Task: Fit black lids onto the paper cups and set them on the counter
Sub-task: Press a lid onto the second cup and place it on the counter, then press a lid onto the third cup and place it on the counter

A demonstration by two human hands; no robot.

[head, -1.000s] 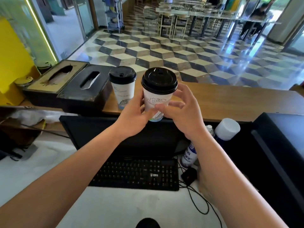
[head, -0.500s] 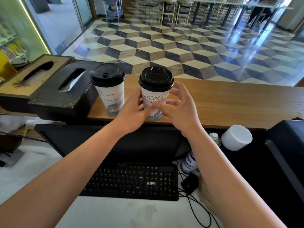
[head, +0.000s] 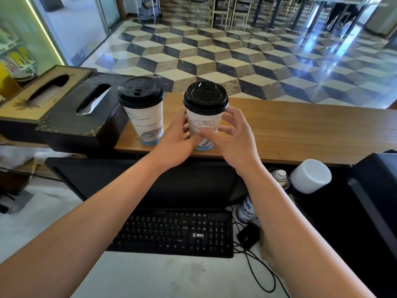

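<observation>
Paper cup (head: 202, 123) with its black lid (head: 205, 97) stands at the worktop's (head: 300, 130) near edge. The left hand (head: 174, 145) and right hand (head: 236, 145) are curled round its sides, gripping it. A second lidded cup (head: 146, 123) stands just beside it, toward the worktop's left end, untouched.

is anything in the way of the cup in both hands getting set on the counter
Nothing visible does. The held cup is at the counter's near edge over bare wood; the other lidded cup stands apart to its left.

Both arms stretched forward — hands together.
Left hand (head: 176, 145) and right hand (head: 234, 143) gripped the cup (head: 202, 125), thumbs in front.
</observation>
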